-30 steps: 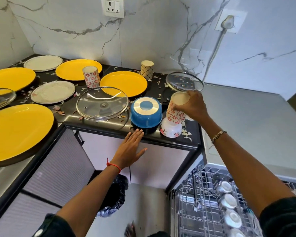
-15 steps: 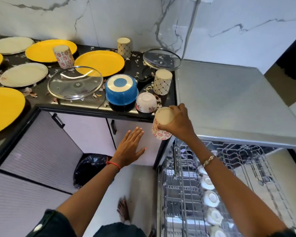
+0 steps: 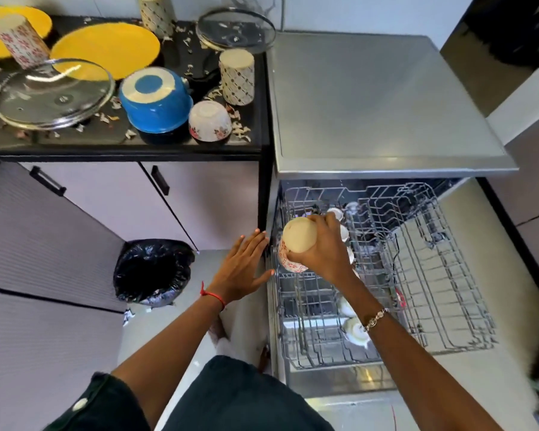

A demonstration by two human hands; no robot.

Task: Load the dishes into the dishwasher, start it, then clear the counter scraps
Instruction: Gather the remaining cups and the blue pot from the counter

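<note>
Cup: the flowered cup point(image 3: 296, 244) is upside down, pale base up, in the air over the left side of the rack point(image 3: 433, 275). Whether its mouth touches the wires, I cannot tell.
Right hand: the right hand point(image 3: 325, 247) grips the flowered cup from the right.
Fingers: the fingers point(image 3: 322, 219) curl round the far side of the cup's wall. The cup sits between them and the palm, and its base is uncovered.
Left hand: the left hand point(image 3: 243, 269) holds nothing. Its fingers are straight and close together, the thumb spread aside. The fingertips are at the left edge of the dishwasher point(image 3: 386, 98); contact is not clear.
Rack: it is pulled out, and a row of white cups point(image 3: 355, 332) stands upside down in it, partly hidden under the right forearm.
Counter: on the counter point(image 3: 122, 141) are a blue bowl point(image 3: 156, 101) upside down and a small flowered bowl point(image 3: 209, 121) just beside it. A patterned cup point(image 3: 237, 76), a glass lid point(image 3: 53, 93) and a yellow plate point(image 3: 106, 49) are there too. Pale scraps point(image 3: 241, 131) lie scattered between them.
Floor: a black bin bag point(image 3: 153, 272) stands below the cabinets.
</note>
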